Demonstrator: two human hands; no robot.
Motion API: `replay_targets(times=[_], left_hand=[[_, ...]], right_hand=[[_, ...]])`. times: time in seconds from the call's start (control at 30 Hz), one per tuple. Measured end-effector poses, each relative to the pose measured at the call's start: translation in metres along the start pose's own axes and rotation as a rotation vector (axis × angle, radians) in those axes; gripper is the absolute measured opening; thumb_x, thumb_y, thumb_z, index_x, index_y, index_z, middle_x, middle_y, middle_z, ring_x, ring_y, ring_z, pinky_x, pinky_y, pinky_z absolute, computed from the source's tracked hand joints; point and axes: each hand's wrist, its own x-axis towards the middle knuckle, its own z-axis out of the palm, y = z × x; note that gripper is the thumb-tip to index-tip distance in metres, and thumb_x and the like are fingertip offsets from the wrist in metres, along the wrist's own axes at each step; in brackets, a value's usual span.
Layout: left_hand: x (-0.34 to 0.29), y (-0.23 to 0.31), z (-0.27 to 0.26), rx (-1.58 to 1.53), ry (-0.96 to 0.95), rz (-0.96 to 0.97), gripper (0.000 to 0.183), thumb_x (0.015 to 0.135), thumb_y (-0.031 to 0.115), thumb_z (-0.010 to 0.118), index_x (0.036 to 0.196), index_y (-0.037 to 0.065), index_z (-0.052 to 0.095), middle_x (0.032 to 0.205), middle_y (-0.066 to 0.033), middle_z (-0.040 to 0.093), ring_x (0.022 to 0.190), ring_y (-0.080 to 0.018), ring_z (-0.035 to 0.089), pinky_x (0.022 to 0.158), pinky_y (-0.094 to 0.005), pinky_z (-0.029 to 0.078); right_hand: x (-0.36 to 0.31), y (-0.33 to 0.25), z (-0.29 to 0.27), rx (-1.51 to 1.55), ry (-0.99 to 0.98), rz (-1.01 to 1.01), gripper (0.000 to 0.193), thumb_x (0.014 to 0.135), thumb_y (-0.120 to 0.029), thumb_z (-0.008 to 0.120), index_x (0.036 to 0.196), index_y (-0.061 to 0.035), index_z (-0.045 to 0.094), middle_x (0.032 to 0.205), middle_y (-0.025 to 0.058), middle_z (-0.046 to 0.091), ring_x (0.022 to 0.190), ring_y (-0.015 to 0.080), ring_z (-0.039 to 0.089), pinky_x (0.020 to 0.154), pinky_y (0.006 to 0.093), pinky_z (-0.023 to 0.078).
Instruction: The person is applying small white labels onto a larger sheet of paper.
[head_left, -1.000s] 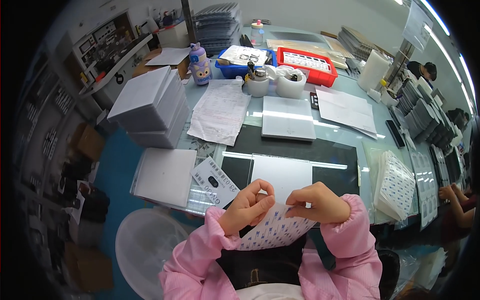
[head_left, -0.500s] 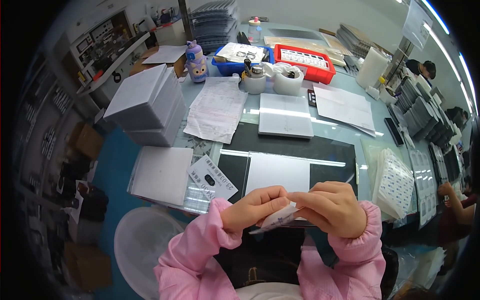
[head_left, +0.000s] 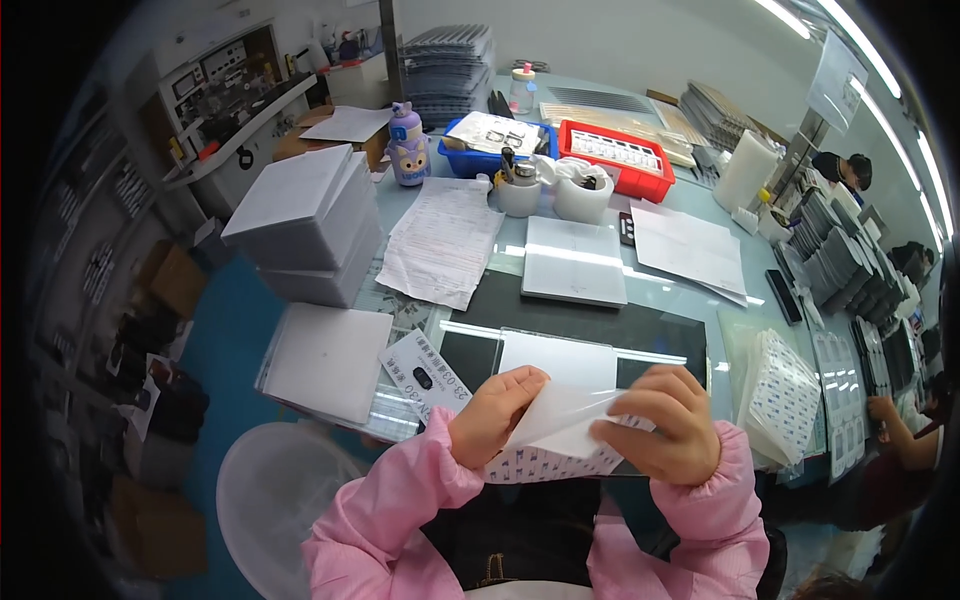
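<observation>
Above the near edge of the table, my left hand [head_left: 500, 420] pinches the left side of a white backing sheet [head_left: 550, 466] printed with small blue and pink marks. A thin, translucent film [head_left: 568, 412] lifts and curls off that sheet. At the right, the fingers of my right hand [head_left: 668, 428] grip the film's edge, partly hiding it. Just beyond my hands a white square panel [head_left: 560, 352] lies on a black mat [head_left: 650, 318]. A card with a dark oval hole [head_left: 424, 376] is to the left of the mat.
White panels are stacked at left [head_left: 300, 215], with another pile [head_left: 328, 360] nearer. Printed sheets [head_left: 788, 395] lie at right. Behind are a pale stack [head_left: 575, 260], papers [head_left: 440, 240], a blue bin [head_left: 480, 160], a red bin [head_left: 645, 182] and a purple bottle [head_left: 408, 150]. Co-workers are far right.
The folded printed sheet has been spread out and its film raised from it. My right hand has drawn apart from my left. The view has shifted slightly.
</observation>
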Motion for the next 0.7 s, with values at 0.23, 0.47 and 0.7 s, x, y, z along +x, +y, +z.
replay_targets(times=[0.23,0.47,0.7], left_hand=[[0.002,0.025,-0.072,0.427,0.384,0.299,0.022,0.104,0.026,0.05,0.093,0.009,0.057,0.07,0.0038,0.055,0.058,-0.0049,0.051,0.052,-0.0224,0.041],[-0.072,0.064,-0.204,0.893,0.829,0.327,0.021,0.101,0.021,0.052,0.089,0.006,0.058,0.057,-0.0037,0.051,0.04,-0.012,0.048,0.037,-0.0294,0.035],[-0.138,0.143,-0.278,1.229,1.064,0.013,0.016,0.098,0.02,0.059,0.093,0.006,0.064,0.069,-0.0064,0.063,0.057,-0.0173,0.061,0.053,-0.0334,0.048]], right_hand=[[-0.03,-0.017,-0.002,0.094,0.236,0.138,0.023,0.059,-0.01,0.084,0.08,-0.0097,0.076,0.089,0.0051,0.06,0.079,0.0238,0.06,0.074,0.0385,0.053],[-0.086,-0.014,-0.006,0.324,0.399,0.363,0.021,0.083,-0.029,0.067,0.081,-0.0106,0.058,0.091,0.0092,0.047,0.085,0.0251,0.053,0.074,0.0348,0.044],[-0.102,0.022,-0.014,0.334,0.493,0.564,0.018,0.094,-0.026,0.067,0.09,-0.0114,0.058,0.105,0.0096,0.052,0.095,0.0196,0.05,0.089,0.0315,0.04]])
